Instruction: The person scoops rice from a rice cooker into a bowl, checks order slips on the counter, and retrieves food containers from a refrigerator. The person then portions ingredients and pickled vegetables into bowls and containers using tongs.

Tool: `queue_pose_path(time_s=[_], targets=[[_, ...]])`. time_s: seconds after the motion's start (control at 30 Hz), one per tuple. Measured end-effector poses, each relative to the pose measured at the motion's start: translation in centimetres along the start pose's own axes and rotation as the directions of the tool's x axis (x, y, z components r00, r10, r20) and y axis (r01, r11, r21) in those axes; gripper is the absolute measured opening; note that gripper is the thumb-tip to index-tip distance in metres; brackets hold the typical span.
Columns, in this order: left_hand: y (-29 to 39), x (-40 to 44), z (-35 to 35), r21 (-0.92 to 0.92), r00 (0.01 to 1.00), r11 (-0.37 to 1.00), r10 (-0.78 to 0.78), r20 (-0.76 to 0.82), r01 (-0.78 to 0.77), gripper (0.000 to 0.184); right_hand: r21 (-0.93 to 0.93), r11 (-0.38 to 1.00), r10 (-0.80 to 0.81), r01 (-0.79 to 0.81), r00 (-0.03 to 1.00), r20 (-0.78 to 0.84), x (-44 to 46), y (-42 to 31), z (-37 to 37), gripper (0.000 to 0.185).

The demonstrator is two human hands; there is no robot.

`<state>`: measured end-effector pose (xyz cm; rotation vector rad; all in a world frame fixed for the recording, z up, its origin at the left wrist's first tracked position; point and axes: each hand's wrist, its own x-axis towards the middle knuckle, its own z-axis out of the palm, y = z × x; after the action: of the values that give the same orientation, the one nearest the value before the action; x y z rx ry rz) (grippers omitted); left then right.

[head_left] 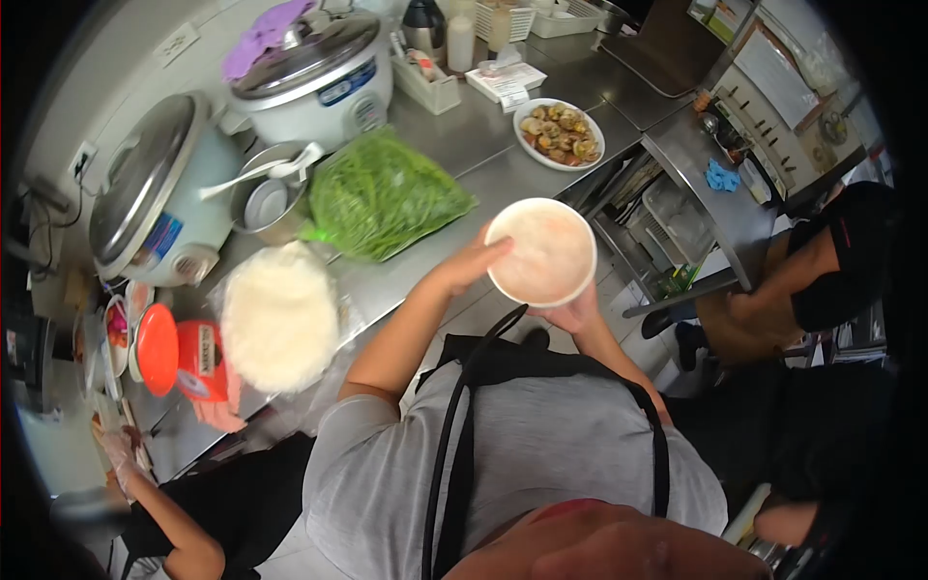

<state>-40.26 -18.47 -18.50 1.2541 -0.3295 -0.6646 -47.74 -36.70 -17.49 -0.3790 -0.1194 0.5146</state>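
A white round tub (pixel 544 253) with pale, slightly pinkish contents is held up in front of my chest, over the gap beside the steel counter. My left hand (pixel 472 265) grips its left side, the thumb lying over the rim. Under the lower right edge, my right hand (pixel 572 311) supports it, with most of the fingers hidden behind the tub. Left of my left hand on the counter lie a plastic bag of green vegetables (pixel 382 198) and a bag of something white (pixel 280 317).
Two large rice cookers (pixel 314 87) stand along the wall, with a metal pot (pixel 261 208) holding utensils nearby. A bowl of browned food pieces (pixel 559 135) sits at the counter's edge. A red container (pixel 201 360) is at left. Other people stand at left and right.
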Motion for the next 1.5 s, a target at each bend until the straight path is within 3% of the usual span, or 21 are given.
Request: queue_pose_path(time_s=[0.03,0.13,0.2,0.3,0.37,0.4,0.47,0.5,0.6,0.73,0.77,0.87,0.9,1.0,1.1,1.13,1.23,1.33,1.43,1.47,1.5], targets=[[0.8,1.2,0.7,-0.115,0.992,0.993,-0.023,-0.120,0.009,0.056,-0.059,0.998,0.022,-0.025,0.998,-0.054,1.7,-1.9,-1.0,0.063],[0.8,5.8,-0.3,-0.230,0.959,0.971,0.002,-0.283,-0.070,0.046,-0.178,0.969,0.128,-0.170,0.965,-0.229,6.8,-6.5,-4.2,0.065],[0.7,8.6,-0.9,-0.325,0.894,0.924,0.037,-0.447,-0.201,0.039,-0.206,0.928,0.225,-0.311,0.908,-0.354,9.5,-9.7,-6.3,0.065],[0.8,12.4,-1.6,-0.147,0.716,0.936,0.138,-0.684,-0.320,0.035,-0.265,0.789,0.412,-0.555,0.797,-0.442,12.2,-13.9,-10.0,0.066],[1.1,14.4,-2.1,0.074,0.564,0.944,0.253,-0.786,-0.321,0.033,-0.147,0.664,0.600,-0.733,0.640,-0.481,12.1,-16.5,-12.4,0.066],[1.5,15.1,-2.2,0.034,0.519,0.971,0.155,-0.840,-0.235,0.033,-0.086,0.582,0.681,-0.809,0.543,-0.492,11.6,-17.8,-13.6,0.067],[3.8,16.5,-1.7,-0.074,0.386,0.993,-0.032,-0.922,-0.094,0.033,-0.013,0.703,0.607,-0.711,0.609,-0.510,10.4,-19.4,-15.5,0.059],[2.4,17.2,-3.8,-0.040,0.383,0.981,0.036,-0.923,-0.189,0.033,0.021,0.750,0.573,-0.661,0.633,-0.521,10.1,-20.0,-16.5,0.055],[2.7,18.0,-6.5,-0.005,0.348,1.000,0.003,-0.938,-0.022,0.034,-0.051,0.836,0.474,-0.547,0.765,-0.436,10.7,-21.9,-19.2,0.043],[1.5,20.0,-10.7,0.048,0.368,0.987,0.103,-0.924,-0.155,0.036,-0.078,0.873,0.425,-0.482,0.828,-0.367,11.7,-24.4,-20.2,0.042],[1.8,20.8,-10.8,0.032,0.372,0.988,0.087,-0.924,-0.151,0.036,-0.013,0.866,0.471,-0.501,0.823,-0.318,12.1,-25.3,-21.4,0.042],[2.7,22.1,-10.7,0.019,0.340,0.995,0.051,-0.939,-0.097,0.036,-0.228,0.818,0.347,-0.529,0.768,-0.539,13.1,-26.0,-20.5,0.043],[2.8,22.7,-10.9,0.024,0.313,0.998,0.040,-0.949,-0.054,0.036,-0.079,0.866,0.346,-0.494,0.706,-0.618,13.3,-25.7,-21.7,0.043],[1.4,22.6,-12.7,0.069,0.304,0.997,0.076,-0.950,-0.034,0.037,-0.053,0.867,0.295,-0.496,0.594,-0.749,13.9,-26.9,-19.8,0.039],[2.6,23.2,-11.0,0.116,0.273,0.992,0.123,-0.954,-0.041,0.040,-0.133,0.837,0.288,-0.531,0.633,-0.719,14.1,-28.7,-19.8,0.037],[1.9,22.5,-12.2,0.099,0.301,0.994,0.078,-0.950,0.056,0.040,-0.158,0.837,0.267,-0.524,0.643,-0.718,13.8,-29.4,-19.9,0.036],[0.3,22.8,-11.9,0.082,0.211,0.993,0.099,-0.973,-0.086,0.042,-0.194,0.854,0.212,-0.483,0.663,-0.718,12.8,-32.8,-21.0,0.035],[-1.1,22.3,-11.5,0.084,0.112,0.995,0.089,-0.990,-0.047,0.049,-0.239,0.798,0.231,-0.554,0.647,-0.727,13.1,-36.9,-21.6,0.032],[-2.1,21.8,-10.6,0.067,0.091,0.987,0.081,-0.992,-0.149,0.056,-0.111,0.822,0.364,-0.559,0.664,-0.653,13.5,-40.1,-24.5,0.038],[0.7,24.0,-7.2,-0.021,-0.050,0.995,-0.026,-0.998,-0.098,0.048,-0.068,0.840,0.399,-0.539,0.697,-0.596,13.6,-41.0,-25.2,0.039],[0.6,24.6,-7.1,0.005,-0.061,0.997,0.000,-0.998,-0.076,0.047,-0.030,0.843,0.435,-0.537,0.713,-0.550,13.6,-42.5,-24.7,0.039]])
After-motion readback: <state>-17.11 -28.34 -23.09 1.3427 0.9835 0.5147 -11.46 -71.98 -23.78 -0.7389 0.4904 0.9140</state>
